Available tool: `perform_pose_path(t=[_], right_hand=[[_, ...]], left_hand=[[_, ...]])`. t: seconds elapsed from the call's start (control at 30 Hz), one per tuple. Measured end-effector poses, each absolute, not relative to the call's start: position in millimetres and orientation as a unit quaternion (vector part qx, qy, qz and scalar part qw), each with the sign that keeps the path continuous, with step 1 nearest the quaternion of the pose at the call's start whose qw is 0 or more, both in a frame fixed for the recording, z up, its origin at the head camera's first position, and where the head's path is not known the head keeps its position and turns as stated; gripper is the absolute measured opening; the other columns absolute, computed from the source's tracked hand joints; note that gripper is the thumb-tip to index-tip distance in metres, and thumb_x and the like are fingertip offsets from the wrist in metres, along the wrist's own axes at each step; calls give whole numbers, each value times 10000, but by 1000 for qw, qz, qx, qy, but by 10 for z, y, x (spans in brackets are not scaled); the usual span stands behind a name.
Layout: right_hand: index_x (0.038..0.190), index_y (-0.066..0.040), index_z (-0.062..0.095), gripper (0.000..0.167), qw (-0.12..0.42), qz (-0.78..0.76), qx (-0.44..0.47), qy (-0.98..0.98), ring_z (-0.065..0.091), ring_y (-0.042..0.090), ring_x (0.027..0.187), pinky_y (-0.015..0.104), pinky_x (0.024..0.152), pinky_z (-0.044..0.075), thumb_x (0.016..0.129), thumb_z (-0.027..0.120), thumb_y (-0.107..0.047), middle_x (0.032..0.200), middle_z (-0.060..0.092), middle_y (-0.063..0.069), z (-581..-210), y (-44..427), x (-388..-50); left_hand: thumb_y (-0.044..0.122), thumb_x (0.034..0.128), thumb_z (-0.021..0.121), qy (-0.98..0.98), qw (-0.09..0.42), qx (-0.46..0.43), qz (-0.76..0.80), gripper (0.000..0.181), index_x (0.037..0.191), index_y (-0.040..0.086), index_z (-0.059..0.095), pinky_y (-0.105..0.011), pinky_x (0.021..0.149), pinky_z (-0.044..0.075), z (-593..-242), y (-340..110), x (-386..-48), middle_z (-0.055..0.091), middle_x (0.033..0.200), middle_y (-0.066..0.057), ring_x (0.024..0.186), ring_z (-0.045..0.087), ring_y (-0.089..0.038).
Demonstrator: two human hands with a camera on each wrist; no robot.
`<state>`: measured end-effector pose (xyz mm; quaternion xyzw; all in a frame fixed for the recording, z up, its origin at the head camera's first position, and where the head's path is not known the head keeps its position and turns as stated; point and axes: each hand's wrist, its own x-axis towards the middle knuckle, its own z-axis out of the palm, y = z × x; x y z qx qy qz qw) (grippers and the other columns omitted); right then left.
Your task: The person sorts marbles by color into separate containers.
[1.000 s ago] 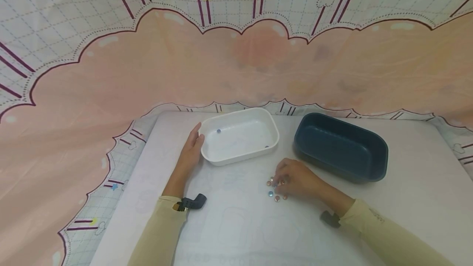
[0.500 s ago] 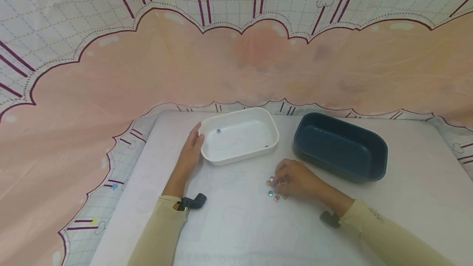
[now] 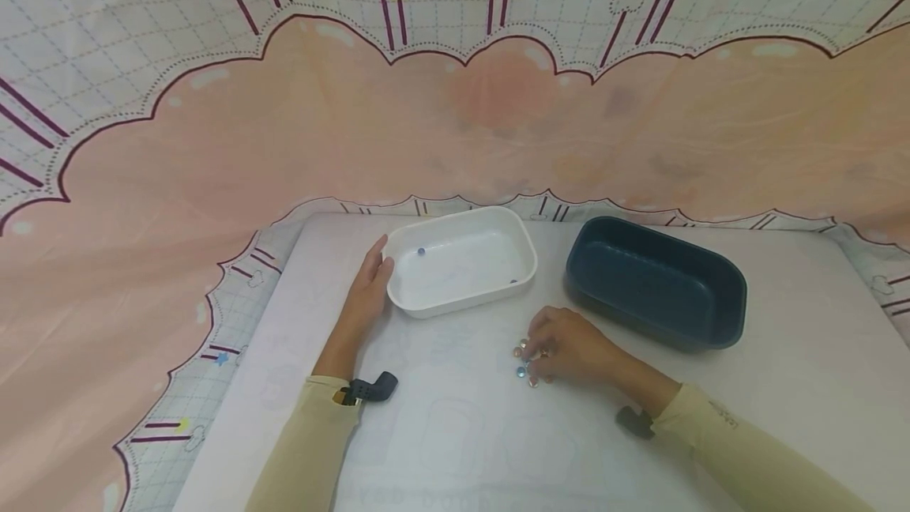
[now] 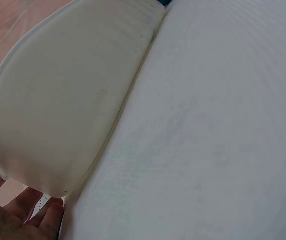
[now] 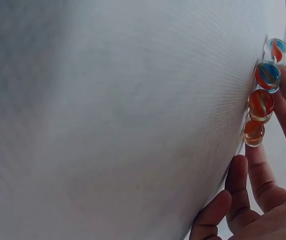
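Observation:
A white tray (image 3: pixel 462 308) stands at the back centre with two small bluish marbles (image 3: pixel 421 252) inside. My left hand (image 3: pixel 365 295) holds its left end, thumb at the rim; in the left wrist view, fingers (image 4: pixel 53 220) lie against the tray's end (image 4: pixel 58 110). My right hand (image 3: pixel 572 344) hovers low over several glass marbles (image 3: pixel 521 372) on the table, fingers bent and spread around them, some marbles hidden under it. Seen from the right wrist, a fingertip touches a blue-and-red marble (image 5: pixel 268 76), with orange marbles (image 5: pixel 261 103) beside it.
A dark blue tray (image 3: pixel 654 279) stands at the back right, beyond my right hand, with no contents visible. The white table (image 3: pixel 441 417) reaches back to a patterned pink cloth (image 3: pixel 398 133) hanging behind both trays.
The fingers of my right hand have shifted slightly among the marbles, and one orange marble by the thumb is more covered. My left hand and both trays have stayed in place.

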<state>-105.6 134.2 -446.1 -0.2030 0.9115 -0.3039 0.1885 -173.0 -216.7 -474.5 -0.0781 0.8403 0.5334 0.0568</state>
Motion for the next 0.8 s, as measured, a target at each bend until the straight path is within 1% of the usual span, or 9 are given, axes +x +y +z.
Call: perform_pose_path(t=[0.17, 0.4, 0.47, 0.63, 0.8], right_hand=[[870, -308, 815, 133, 187, -308, -205, 910, 543, 119, 977, 322, 846, 486, 792, 865, -212, 1064, 617, -76, -4466, 1337, -1058], [862, -306, 810, 119, 183, -310, -215, 908, 540, 95, 972, 311, 851, 487, 803, 856, -214, 1056, 606, -104, -4492, 1360, -1065], [862, -301, 808, 120, 182, -313, -220, 906, 546, 103, 974, 313, 847, 487, 806, 851, -204, 1057, 607, -95, -4498, 1365, -1067], [858, -300, 799, 119, 191, -329, -214, 900, 560, 113, 981, 293, 829, 504, 827, 835, -192, 1068, 609, -84, -4509, 1379, -1072], [852, -316, 787, 113, 201, -347, -195, 895, 570, 110, 978, 261, 808, 520, 852, 824, -209, 1057, 609, -102, -4509, 1387, -1069]], left_hand=[[606, 1045, 356, 839, 56, -79, 535, 587, 1595, 487, 189, -510, 1281, 163, -4749, -2165, -1734, 153, 1709, 124, 1598, 139, -203], [589, 1052, 352, 841, 56, -79, 532, 580, 1598, 482, 186, -517, 1280, 161, -4739, -2165, -1726, 152, 1710, 116, 1598, 140, -214], [583, 1055, 351, 842, 56, -78, 531, 578, 1599, 480, 185, -518, 1280, 160, -4734, -2165, -1724, 153, 1710, 116, 1598, 139, -214], [583, 1055, 349, 843, 54, -77, 529, 580, 1600, 479, 182, -519, 1280, 158, -4739, -2168, -1727, 153, 1710, 115, 1598, 136, -213], [591, 1052, 351, 841, 55, -77, 533, 580, 1597, 484, 185, -520, 1281, 154, -4743, -2163, -1728, 157, 1708, 124, 1599, 134, -206]])
